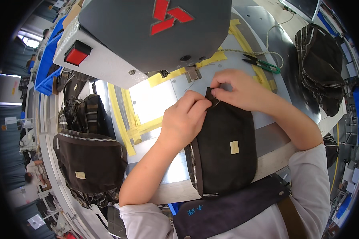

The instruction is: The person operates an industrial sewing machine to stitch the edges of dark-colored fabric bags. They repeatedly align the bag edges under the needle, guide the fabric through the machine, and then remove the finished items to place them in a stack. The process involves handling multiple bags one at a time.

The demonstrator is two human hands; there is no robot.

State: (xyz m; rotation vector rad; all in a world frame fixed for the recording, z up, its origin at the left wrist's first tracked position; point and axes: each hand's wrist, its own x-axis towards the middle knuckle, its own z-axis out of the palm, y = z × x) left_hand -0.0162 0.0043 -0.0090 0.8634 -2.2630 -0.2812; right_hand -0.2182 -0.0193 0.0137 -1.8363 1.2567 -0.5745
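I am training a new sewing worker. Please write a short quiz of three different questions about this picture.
1. True or false: both hands pinch the top edge of the dark zippered bag on the sewing machine table.
2. Multiple choice: the green-handled thread snips lie (A) under the left hand, (B) beyond the right hand, (C) on the pile of finished bags.
3. Fill in: the machine head bears a red ____ on its left end.

Key: 1 true; 2 B; 3 switch.
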